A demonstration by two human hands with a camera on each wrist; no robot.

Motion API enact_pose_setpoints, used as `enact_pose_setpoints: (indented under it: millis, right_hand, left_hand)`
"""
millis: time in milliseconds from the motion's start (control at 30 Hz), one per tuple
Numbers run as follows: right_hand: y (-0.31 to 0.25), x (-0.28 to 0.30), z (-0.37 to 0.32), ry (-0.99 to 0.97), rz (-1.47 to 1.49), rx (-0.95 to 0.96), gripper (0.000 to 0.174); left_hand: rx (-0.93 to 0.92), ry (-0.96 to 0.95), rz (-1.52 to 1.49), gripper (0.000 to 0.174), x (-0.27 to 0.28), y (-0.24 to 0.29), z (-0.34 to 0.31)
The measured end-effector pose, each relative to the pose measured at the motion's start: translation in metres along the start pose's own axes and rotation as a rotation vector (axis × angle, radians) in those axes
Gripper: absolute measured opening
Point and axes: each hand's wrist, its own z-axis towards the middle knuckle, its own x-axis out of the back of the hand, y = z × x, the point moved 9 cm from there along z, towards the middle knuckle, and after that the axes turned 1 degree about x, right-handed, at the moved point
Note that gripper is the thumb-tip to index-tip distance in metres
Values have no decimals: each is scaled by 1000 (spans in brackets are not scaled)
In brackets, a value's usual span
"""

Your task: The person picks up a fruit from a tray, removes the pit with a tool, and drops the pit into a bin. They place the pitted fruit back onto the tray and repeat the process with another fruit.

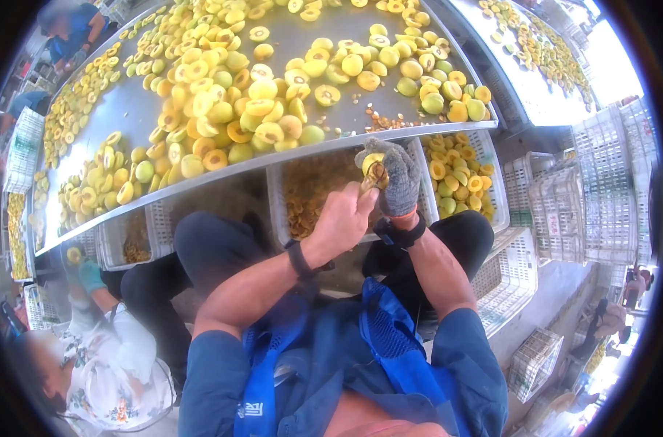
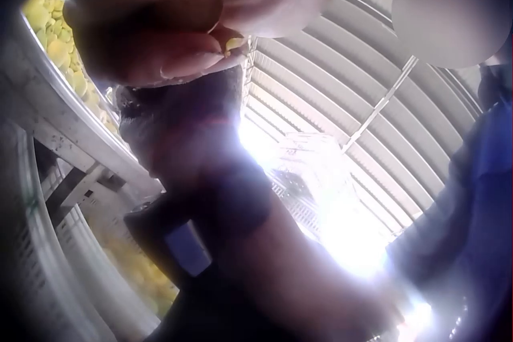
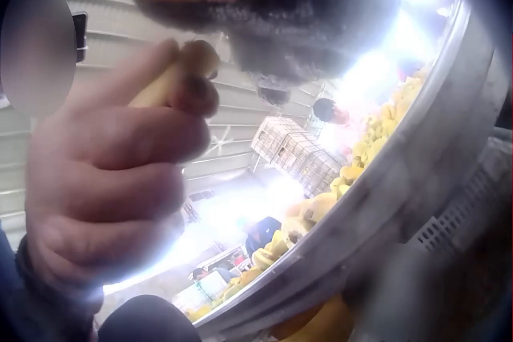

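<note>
My right hand (image 1: 401, 178), in a grey knit glove, holds a yellow stone-fruit half (image 1: 375, 171) just in front of the metal table's edge, its brownish cut side showing. Bare, my left hand (image 1: 342, 222) meets it there with curled fingers. Between the left thumb and forefinger sits a slim tan handle (image 3: 154, 89), seen in the right wrist view; its far end is hidden at the fruit. Brown pits (image 1: 390, 122) lie scattered on the table (image 1: 448, 128) above the hands. Halved yellow fruit (image 1: 222, 109) is heaped across the tabletop.
Under the table edge, a white crate (image 1: 500, 197) of fruit halves stands right of my hands, and another crate (image 1: 275, 207) of brown bits stands below them. Stacked crates (image 1: 557, 204) rise at the right. Another person (image 1: 120, 379) sits close on the left.
</note>
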Motion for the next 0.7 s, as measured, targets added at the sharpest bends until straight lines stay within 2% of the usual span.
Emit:
enact_pose_setpoints:
  millis: [33, 133, 233, 333, 467, 533, 567, 633, 700]
  right_hand:
    - [-6, 0, 0, -12, -85, 46, 30]
    - [17, -4, -1, -14, 379, -233, 31]
    - [-2, 3, 13, -148, 202, -139, 32]
    - [10, -1, 13, -348, 252, -282, 31]
    - [8, 1, 14, -247, 292, -265, 29]
    - [0, 0, 15, -196, 228, -210, 29]
    - [4, -3, 11, -125, 305, -223, 28]
    - [14, -12, 2, 12, 460, -250, 28]
    - [-14, -6, 5, 13, 116, 32, 27]
  left_hand:
    - [-1, -9, 6, 36, 0, -1, 0]
    - [-7, -43, -10, 36, -2, -1, 0]
    - [35, -130, -32, 36, -3, -4, 0]
    - [103, -201, -75, 36, -5, -6, -3]
    - [183, -213, -141, 38, -5, -2, -2]
    - [134, -62, -107, 37, -7, -8, -6]
    - [108, 15, -90, 37, -7, -8, -6]
    - [93, 51, -70, 36, -6, -6, -3]
    - [70, 76, -27, 35, -5, -5, -2]
